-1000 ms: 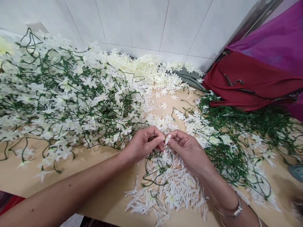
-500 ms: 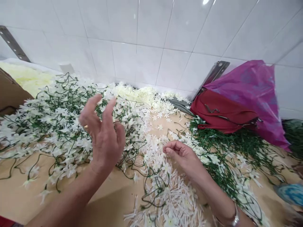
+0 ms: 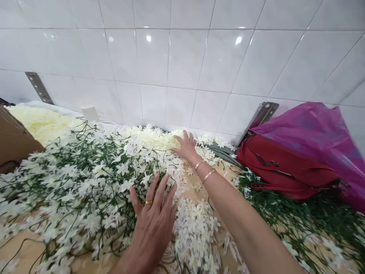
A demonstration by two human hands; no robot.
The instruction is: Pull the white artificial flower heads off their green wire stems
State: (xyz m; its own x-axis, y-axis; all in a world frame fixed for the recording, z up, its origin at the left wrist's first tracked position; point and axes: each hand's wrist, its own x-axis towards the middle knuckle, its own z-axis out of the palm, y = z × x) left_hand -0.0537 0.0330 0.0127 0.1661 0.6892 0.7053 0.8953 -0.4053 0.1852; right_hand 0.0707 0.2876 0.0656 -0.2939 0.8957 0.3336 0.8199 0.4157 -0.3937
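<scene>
My right hand (image 3: 185, 146) reaches to the back, fingers spread over a heap of loose pale-yellow artificial flower heads (image 3: 155, 137) by the wall. Nearer to me, my left hand (image 3: 155, 219) is open with its fingers stretched, at the right edge of a big pile of white artificial flowers on green stems (image 3: 94, 182). It looks to hold nothing. Whether its fingertips touch the pile, I cannot tell. Between the hands and to the front lies a band of white flower pieces (image 3: 196, 232) with thin white stalks.
A red bag (image 3: 285, 167) with a purple plastic bag (image 3: 310, 125) stands at the right, above bunches of green stems (image 3: 302, 213). A cardboard box (image 3: 17, 139) is at the left edge. Pale-yellow petals (image 3: 42, 121) lie behind it. A tiled wall (image 3: 182, 57) closes off the back.
My right hand has gone from a pinch near the middle to spread fingers at the back heap. My left hand has come down and right, fingers extended. The view has tilted up.
</scene>
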